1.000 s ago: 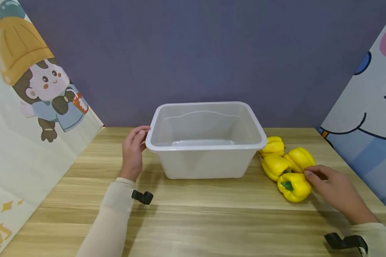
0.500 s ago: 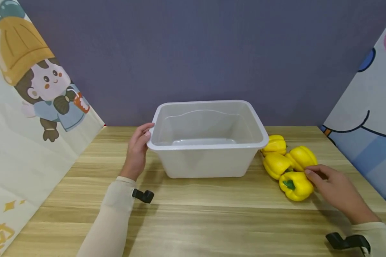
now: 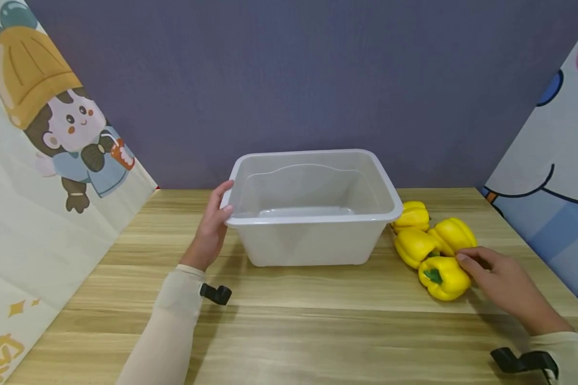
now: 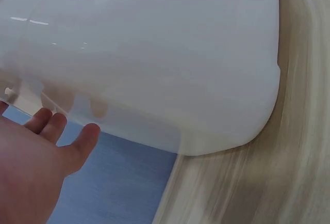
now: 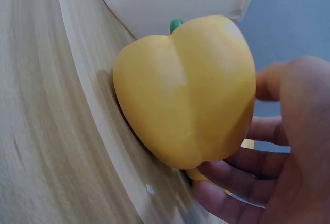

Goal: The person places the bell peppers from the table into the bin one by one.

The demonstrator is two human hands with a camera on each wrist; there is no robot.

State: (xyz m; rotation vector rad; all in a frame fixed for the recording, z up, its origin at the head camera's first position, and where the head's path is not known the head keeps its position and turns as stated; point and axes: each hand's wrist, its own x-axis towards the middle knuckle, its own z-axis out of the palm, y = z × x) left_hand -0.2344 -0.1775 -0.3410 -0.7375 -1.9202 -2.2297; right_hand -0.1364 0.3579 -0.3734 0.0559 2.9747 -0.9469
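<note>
A light grey plastic bin [image 3: 313, 243] stands at the back of the table, its inside bare. My left hand [image 3: 209, 232] is at its left rim, the index finger and thumb tips apart along the edge. From the left wrist view, extended fingertips [image 4: 91, 129] lie right at the rim, against the bin's translucent side. Four-lobed and glossy, a yellow bell pepper [image 3: 445, 279] with a green stem lies on the table at the right. My right hand [image 3: 503, 280] holds its right side, the fingers [image 5: 242, 180] curled round its lower end in the right wrist view.
Several more yellow bell peppers [image 3: 453, 235] are bunched behind the held one, beside the bin's right wall. A dark blue-grey panel [image 3: 313, 75] rises behind the wooden table [image 3: 308, 331]. Printed cartoon sheets [image 3: 24, 224] line both sides.
My left hand has moved slightly up and right, its thumb and index finger spreading along the bin's rim. The right hand stays at the same bell pepper. The head view has shifted a little.
</note>
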